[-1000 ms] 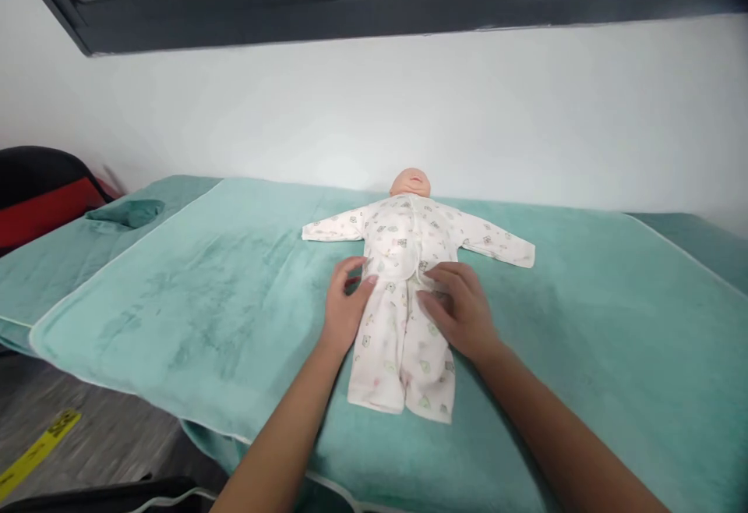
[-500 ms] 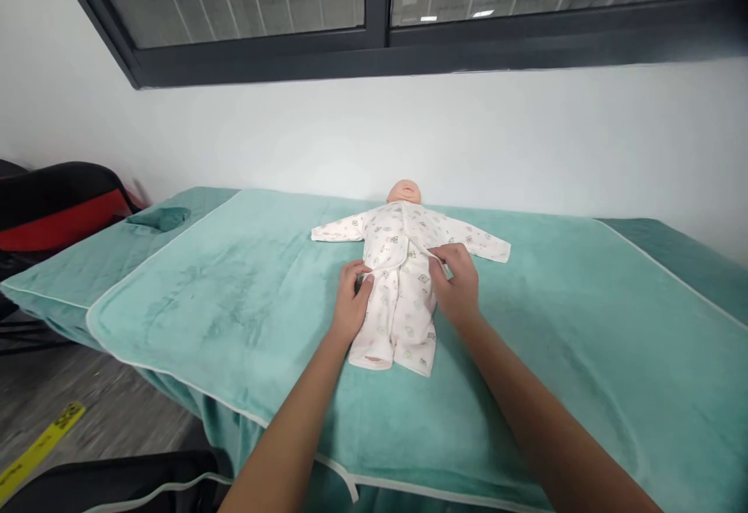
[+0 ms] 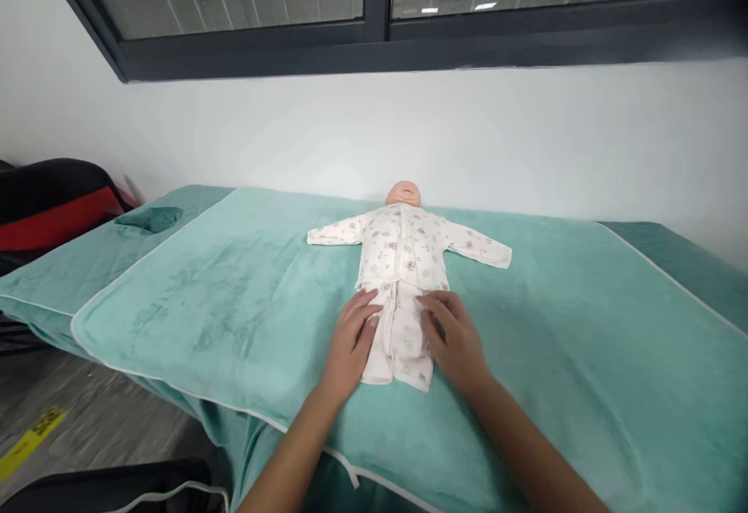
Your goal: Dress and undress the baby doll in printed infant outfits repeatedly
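A baby doll (image 3: pixel 403 193) lies on its back with its arms spread, its head toward the wall. It wears a white printed top (image 3: pixel 402 245), whose hem lies flat across the waist, and matching pants (image 3: pixel 398 330). My left hand (image 3: pixel 351 340) rests at the left side of the pants, fingers stretched and slightly apart on the cloth. On the other side, my right hand (image 3: pixel 453 335) has its fingertips at the right edge of the pants, just below the hem, with a gap between thumb and fingers. Neither hand grips cloth.
Under the doll, a teal plush cover (image 3: pixel 222 287) with pale piping spreads over the bed. A white wall (image 3: pixel 262 131) and a dark window frame (image 3: pixel 377 49) stand behind. At far left is a black and red chair (image 3: pixel 64 205); yellow tape (image 3: pixel 29 443) marks the floor.
Both hands have let go of the top's hem and moved down onto the pants. The front of the top, lifted and uneven before, now lies smooth and straight.
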A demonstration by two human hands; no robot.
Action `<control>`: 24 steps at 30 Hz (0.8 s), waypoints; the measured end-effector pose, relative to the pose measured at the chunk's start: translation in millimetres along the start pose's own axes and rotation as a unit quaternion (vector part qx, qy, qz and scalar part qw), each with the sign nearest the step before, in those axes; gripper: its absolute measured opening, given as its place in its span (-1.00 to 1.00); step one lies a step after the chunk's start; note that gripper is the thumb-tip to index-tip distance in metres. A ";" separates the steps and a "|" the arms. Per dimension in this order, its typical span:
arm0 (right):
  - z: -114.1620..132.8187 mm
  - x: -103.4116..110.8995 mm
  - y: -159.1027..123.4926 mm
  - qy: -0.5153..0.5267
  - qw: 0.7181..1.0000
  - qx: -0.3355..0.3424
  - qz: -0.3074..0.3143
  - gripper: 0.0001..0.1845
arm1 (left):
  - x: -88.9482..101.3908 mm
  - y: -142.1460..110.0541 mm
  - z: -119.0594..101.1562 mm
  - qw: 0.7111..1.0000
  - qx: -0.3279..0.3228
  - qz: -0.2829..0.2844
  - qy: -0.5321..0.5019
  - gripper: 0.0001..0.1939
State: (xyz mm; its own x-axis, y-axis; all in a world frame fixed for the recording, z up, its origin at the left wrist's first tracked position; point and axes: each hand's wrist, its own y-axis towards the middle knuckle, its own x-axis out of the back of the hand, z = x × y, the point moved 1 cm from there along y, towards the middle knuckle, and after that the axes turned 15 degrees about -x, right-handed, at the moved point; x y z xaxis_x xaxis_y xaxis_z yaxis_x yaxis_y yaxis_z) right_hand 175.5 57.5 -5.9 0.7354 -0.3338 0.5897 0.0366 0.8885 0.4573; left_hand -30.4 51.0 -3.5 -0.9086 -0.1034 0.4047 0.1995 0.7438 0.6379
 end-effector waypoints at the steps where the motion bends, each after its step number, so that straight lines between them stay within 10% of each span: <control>1: 2.0 3.4 -14.5 0.015 1.000 -0.015 0.007 -0.71 | 3.6 -13.5 -2.6 0.999 0.030 0.002 -0.019 -0.73; 8: 19.0 2.4 -91.3 0.054 0.993 -0.076 0.078 -0.69 | 13.3 -64.5 -16.1 0.997 0.058 0.007 -0.041 -0.74; 17: 31.7 18.2 -89.9 0.162 0.978 -0.130 0.021 -0.95 | 0.4 -51.8 -42.8 0.986 -0.056 0.043 0.150 -0.73; 24: 30.3 25.5 -104.1 0.118 0.983 -0.121 0.076 -0.93 | 1.1 -57.9 -49.7 0.987 -0.037 -0.034 0.153 -0.77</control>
State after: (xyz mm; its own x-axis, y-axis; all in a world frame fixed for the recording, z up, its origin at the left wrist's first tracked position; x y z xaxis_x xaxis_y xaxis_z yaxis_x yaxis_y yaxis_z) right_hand 169.9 -53.0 -18.3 0.8805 -0.1337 0.4547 0.0528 0.9811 0.1863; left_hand -24.7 -25.0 -7.5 -0.7691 -0.3552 0.5313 0.1778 0.6796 0.7117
